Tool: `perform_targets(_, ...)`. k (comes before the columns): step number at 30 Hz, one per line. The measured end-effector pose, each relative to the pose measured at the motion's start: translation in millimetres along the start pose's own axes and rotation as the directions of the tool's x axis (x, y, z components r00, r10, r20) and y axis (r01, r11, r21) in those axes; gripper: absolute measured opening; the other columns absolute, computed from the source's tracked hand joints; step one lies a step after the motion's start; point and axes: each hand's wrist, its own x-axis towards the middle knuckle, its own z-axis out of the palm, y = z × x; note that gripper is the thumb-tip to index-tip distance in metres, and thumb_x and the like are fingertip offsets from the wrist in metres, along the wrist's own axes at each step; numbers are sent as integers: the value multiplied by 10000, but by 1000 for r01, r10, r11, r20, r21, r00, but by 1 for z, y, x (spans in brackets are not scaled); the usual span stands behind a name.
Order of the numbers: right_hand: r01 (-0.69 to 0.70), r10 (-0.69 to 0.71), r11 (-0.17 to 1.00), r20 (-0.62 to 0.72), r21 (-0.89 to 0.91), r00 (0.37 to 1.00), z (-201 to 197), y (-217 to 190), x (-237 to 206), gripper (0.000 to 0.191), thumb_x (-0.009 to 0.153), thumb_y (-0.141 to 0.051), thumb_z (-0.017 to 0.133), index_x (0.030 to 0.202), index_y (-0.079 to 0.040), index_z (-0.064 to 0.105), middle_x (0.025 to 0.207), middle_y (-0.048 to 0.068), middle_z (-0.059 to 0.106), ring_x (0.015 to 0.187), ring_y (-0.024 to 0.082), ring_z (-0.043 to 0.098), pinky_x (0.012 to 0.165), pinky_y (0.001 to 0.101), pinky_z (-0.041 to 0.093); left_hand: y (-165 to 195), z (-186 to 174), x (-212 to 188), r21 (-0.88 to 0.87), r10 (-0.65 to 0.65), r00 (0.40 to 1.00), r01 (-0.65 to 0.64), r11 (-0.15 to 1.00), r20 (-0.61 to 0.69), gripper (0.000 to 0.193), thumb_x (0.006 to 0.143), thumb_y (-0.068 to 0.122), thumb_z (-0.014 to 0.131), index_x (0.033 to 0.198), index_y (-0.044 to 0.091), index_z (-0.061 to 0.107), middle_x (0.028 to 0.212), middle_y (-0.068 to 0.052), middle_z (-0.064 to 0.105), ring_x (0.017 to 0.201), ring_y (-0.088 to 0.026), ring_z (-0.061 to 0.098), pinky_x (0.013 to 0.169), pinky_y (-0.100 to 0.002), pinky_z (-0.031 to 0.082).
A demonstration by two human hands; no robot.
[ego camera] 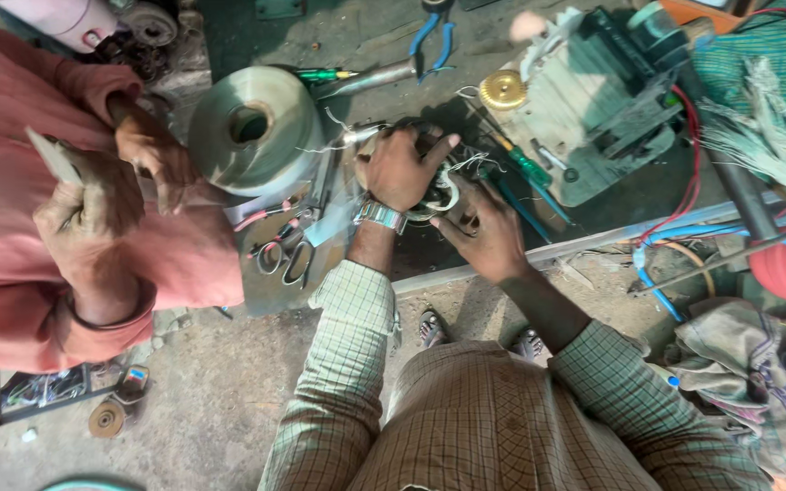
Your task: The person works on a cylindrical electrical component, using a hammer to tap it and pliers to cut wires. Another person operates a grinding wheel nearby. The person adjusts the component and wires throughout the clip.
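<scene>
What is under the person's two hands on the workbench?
A round motor winding with loose white wires, gripped by the left hand and right hand. The hands cover most of it.

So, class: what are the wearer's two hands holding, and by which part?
Both hold a motor winding: the left hand lies over its top, the right hand grips its lower right edge.

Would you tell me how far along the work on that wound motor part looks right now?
Done: white windings already sit in the motor part. In hand: left hand grips it on top, right hand steadies its near side. Left: loose wire ends stick out untied; scissors and roll of tape lie unused.
</scene>
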Motion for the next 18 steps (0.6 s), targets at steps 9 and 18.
perform_targets(9,-41,37,991,-40,-127,999,21,-9,8,550,849,-252,862,1298,-16,649,1115,142,637,789,239,669,700,376,565,-10,-16,0,-156,-31,996,45,987,89,450,884,505,720,1053,92,775,862,-78,803,814,-232,779,786,-387,578)
perform_targets(18,28,-48,980,-98,-198,994,40,1,4,478,897,-255,845,1259,0,664,1175,160,633,1069,342,644,941,432,514,-21,-27,6,-186,-73,990,95,978,120,450,865,491,745,1059,86,781,860,-76,803,800,-210,788,751,-346,587)
